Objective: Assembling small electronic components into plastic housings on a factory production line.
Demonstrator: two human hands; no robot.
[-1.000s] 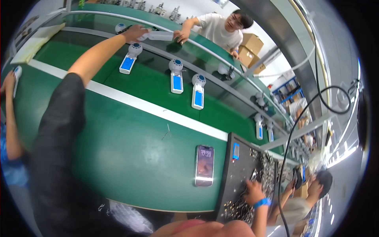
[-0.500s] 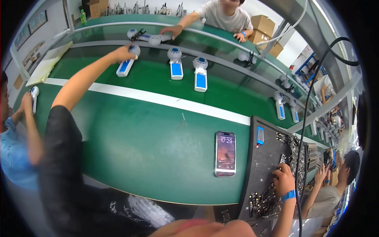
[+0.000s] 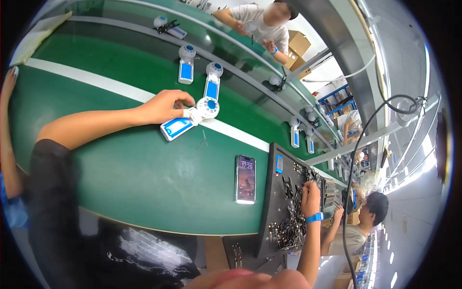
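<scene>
My left hand (image 3: 166, 107) is closed on the neck of a white handheld fan-like device (image 3: 207, 109). The device has a round head with a blue centre, and a blue panel fills its handle. It lies tilted over the white strip at the belt's edge. My right hand (image 3: 312, 196), with a blue band at the wrist, is above the dark tray (image 3: 267, 192). Its fingers are pinched together; whatever is between them is too small to make out. Beneath it lie tangled small circuit boards with wires (image 3: 281, 232).
Similar devices (image 3: 186, 71) stand along the green belt (image 3: 144, 72). A phone (image 3: 246, 179) lies left of the tray, and a blue battery (image 3: 279, 164) sits inside it. A black cable (image 3: 358, 159) hangs at the right. Co-workers sit across, at left and at right.
My left hand has brought the device from the belt toward me. My right hand has come up from the boards, its fingers now pinched. The view has turned; the person opposite has withdrawn a hand.
</scene>
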